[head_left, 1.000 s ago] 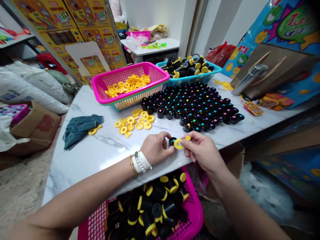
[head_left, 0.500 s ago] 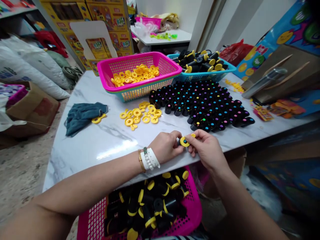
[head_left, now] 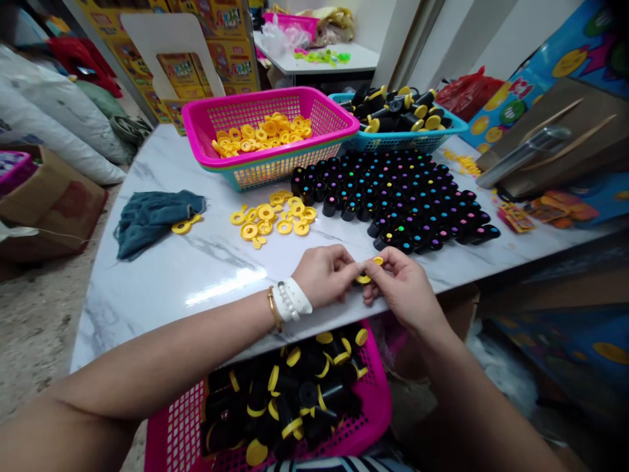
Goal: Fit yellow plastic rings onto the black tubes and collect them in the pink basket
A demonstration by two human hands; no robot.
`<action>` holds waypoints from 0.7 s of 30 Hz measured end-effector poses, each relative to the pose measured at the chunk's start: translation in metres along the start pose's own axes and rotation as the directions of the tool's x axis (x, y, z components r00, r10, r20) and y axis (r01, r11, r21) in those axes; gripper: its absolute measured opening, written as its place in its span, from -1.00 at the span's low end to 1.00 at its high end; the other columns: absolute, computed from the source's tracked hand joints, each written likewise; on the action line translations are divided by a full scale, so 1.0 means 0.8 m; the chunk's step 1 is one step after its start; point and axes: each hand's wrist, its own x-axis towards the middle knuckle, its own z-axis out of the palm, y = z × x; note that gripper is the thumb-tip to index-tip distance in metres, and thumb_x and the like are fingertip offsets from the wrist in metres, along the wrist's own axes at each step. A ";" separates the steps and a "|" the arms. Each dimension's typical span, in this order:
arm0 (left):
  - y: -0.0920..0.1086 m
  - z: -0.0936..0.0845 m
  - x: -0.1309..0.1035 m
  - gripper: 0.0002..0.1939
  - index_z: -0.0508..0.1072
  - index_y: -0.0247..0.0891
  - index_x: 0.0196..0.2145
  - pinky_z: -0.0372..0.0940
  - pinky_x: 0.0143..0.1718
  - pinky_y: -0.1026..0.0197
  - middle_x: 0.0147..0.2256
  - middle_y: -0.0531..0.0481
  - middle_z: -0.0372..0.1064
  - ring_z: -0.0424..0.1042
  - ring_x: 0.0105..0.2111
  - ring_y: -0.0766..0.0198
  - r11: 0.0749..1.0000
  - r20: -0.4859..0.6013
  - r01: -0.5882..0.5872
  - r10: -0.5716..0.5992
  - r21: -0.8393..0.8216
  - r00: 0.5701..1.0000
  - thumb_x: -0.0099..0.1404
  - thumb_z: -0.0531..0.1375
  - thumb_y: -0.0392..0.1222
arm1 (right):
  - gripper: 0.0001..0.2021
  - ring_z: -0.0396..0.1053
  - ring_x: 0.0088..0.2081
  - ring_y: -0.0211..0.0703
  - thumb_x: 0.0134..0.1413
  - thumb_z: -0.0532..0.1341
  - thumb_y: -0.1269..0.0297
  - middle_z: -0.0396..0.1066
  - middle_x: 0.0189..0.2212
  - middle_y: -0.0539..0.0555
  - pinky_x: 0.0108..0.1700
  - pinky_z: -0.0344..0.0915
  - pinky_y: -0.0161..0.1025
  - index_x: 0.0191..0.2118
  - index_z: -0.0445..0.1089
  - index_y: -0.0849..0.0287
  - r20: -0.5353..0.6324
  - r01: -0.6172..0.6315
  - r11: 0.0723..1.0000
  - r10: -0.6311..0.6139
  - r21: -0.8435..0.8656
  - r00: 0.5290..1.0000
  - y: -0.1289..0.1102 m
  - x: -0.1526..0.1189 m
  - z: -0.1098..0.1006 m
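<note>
Just above the table's front edge, my left hand (head_left: 325, 274) and my right hand (head_left: 407, 286) meet, fingers closed around one small piece. What shows of it is a yellow ring cap (head_left: 363, 279) with a round yellow flap (head_left: 378, 261) standing up by my right fingers. Both thumbs lie over the ring. The black tube under the cap is mostly hidden by my left fingers. Black tubes with coloured dots on top (head_left: 403, 190) stand packed in rows beyond my hands. Loose yellow ring caps (head_left: 265, 212) lie on the tabletop, ahead and to the left.
A pink basket (head_left: 196, 134) holds yellow caps; a blue basket (head_left: 393, 141) beside it holds capped black tubes. Below the table edge, another pink basket (head_left: 381, 393) is filled with capped tubes. A dark teal cloth (head_left: 152, 219) lies left. A paper bag (head_left: 540, 141) stands right.
Both thumbs have come together over the yellow ring, covering the dotted centre that showed before. The ring now appears tilted. The view has shifted slightly.
</note>
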 end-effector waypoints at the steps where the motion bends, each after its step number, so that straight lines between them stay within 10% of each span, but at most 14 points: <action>1: -0.001 0.001 0.003 -0.79 0.32 -0.28 -0.40 0.19 -0.68 0.38 -0.63 0.10 0.37 0.33 -0.72 0.40 0.995 0.016 0.070 -0.069 -0.075 0.997 0.32 0.09 -0.10 | -0.68 0.35 -0.70 -0.31 0.02 0.33 0.06 0.36 -0.69 -0.12 -0.63 0.32 -0.40 -0.42 0.23 0.15 -0.003 0.005 1.000 -0.005 -0.007 1.000 0.000 0.000 0.000; 8: -0.004 -0.005 0.006 -0.90 0.28 -0.29 -0.26 0.25 -0.68 0.36 -0.55 0.07 0.40 0.37 -0.69 0.37 0.939 0.173 0.217 -0.175 -0.267 0.969 0.36 -0.01 -0.26 | -0.70 0.27 -0.76 -0.33 0.08 0.29 0.06 0.33 -0.75 -0.13 -0.69 0.23 -0.43 -0.41 0.23 0.14 -0.001 0.019 1.000 -0.019 0.024 1.000 0.006 0.006 0.001; 14: -0.003 -0.007 -0.004 -0.80 0.43 -0.26 -0.20 0.13 -0.67 0.43 -0.64 0.17 0.31 0.28 -0.73 0.43 0.999 0.206 -0.039 0.034 0.020 0.978 0.19 0.23 -0.19 | -0.69 0.16 -0.78 -0.40 0.06 0.32 0.10 0.27 -0.79 -0.16 -0.71 0.13 -0.47 -0.45 0.21 0.14 -0.030 0.032 0.999 -0.031 0.024 0.999 0.005 0.001 0.004; 21: -0.003 0.000 -0.003 -0.87 0.48 -0.25 -0.27 0.11 -0.71 0.41 -0.71 0.17 0.29 0.24 -0.78 0.42 0.999 0.178 -0.001 -0.007 0.042 0.984 0.24 0.19 -0.18 | -0.69 0.11 -0.78 -0.42 0.04 0.34 0.11 0.24 -0.81 -0.15 -0.72 0.02 -0.49 -0.46 0.23 0.15 -0.072 0.024 1.000 -0.025 -0.019 0.997 -0.001 -0.004 0.006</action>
